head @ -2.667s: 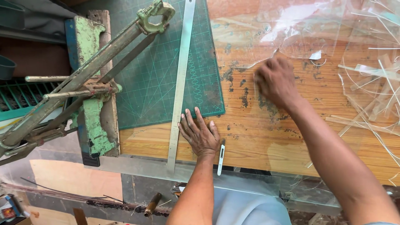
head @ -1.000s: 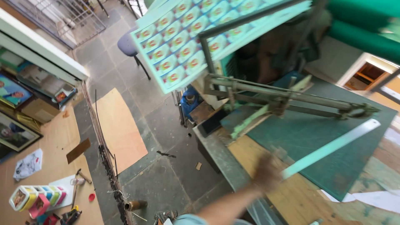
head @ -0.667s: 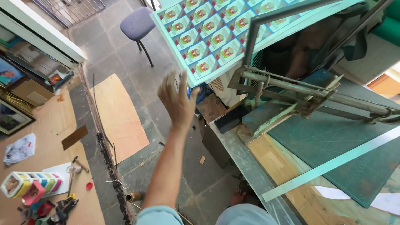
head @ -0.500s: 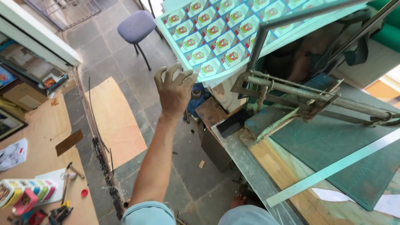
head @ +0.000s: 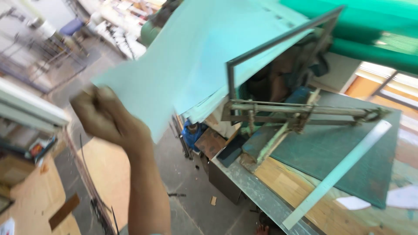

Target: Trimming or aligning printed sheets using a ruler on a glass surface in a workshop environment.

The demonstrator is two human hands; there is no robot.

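I see my left hand (head: 104, 119) up in the air, shut tight on the corner of a big light green sheet (head: 204, 61), which spreads up and away from my fist. Below and off to the side of that grip lie a long metal ruler (head: 337, 174) on a dark green mat (head: 344, 152), on the wooden table (head: 300, 196), with a metal cutter arm (head: 300, 113) just past them. I cannot see my right hand.

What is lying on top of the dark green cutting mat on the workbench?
A long metal ruler lies slantwise across the cutting mat, and a green lever cutter rests at its far edge. Whatever lies beneath them is hidden.
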